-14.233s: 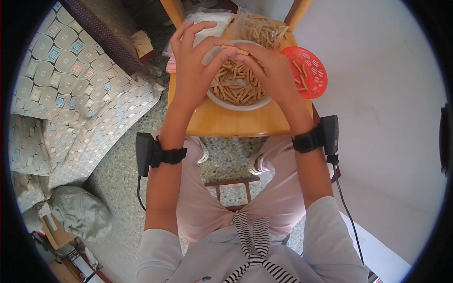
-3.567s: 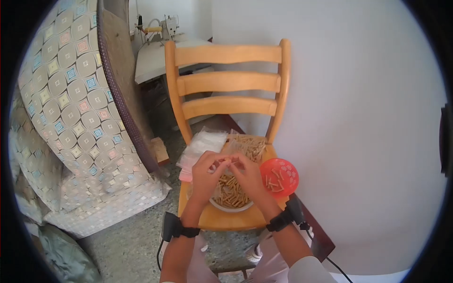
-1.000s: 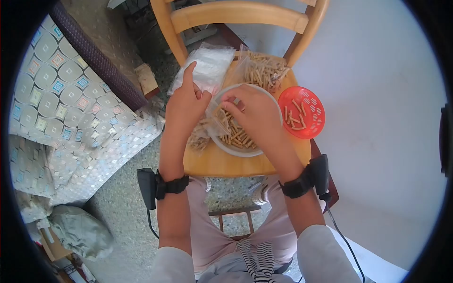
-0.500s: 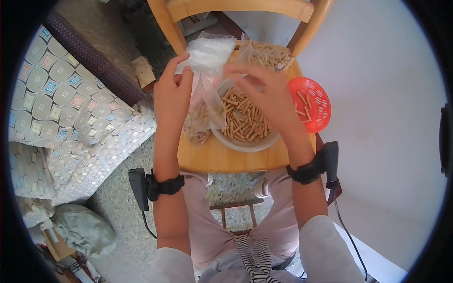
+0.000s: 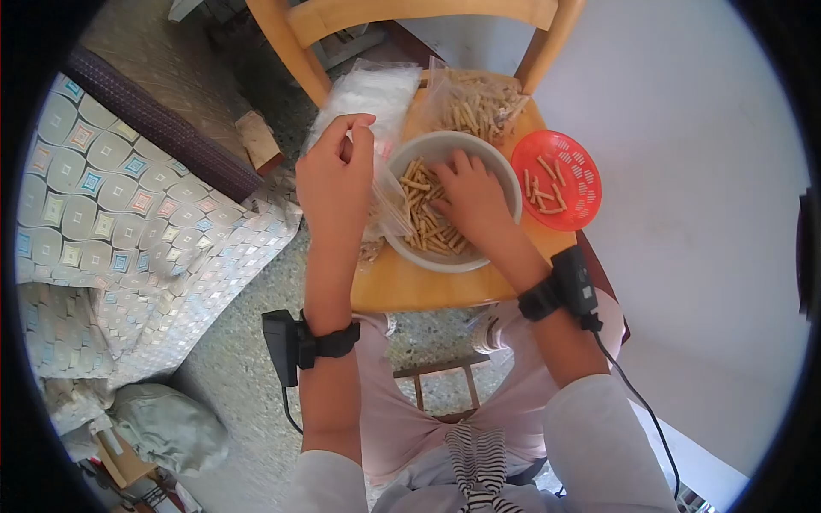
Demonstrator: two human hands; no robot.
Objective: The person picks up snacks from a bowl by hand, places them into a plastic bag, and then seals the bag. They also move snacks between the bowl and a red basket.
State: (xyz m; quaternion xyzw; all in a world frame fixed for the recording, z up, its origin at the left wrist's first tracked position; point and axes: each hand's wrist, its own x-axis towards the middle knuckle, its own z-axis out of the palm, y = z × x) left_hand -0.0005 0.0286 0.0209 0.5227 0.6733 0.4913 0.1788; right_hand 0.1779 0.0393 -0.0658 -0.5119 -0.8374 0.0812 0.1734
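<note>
My left hand (image 5: 332,175) is closed in a pinch at the upper edge of a clear plastic bag (image 5: 392,205); some of its fingers are hidden. This bag, with short tan sticks in it, leans against the left rim of a pale grey bowl (image 5: 516,184). Inside the bowl, my right hand (image 5: 472,195) lies with fingers spread on many short tan stick pieces (image 5: 419,222). No stick shows lifted in it, though its fingertips are partly hidden among the pieces.
Flat clear bags (image 5: 376,90) lie stacked behind my left hand. A filled bag of sticks (image 5: 483,103) sits at the back of the wooden chair seat (image 5: 428,293). On the right is a red basket (image 5: 584,179) with several sticks. A white wall (image 5: 701,171) stands beyond.
My right hand has moved down from above the bowl into the sticks. My left hand's thumb and forefinger have come together. The whole view has shifted slightly.
</note>
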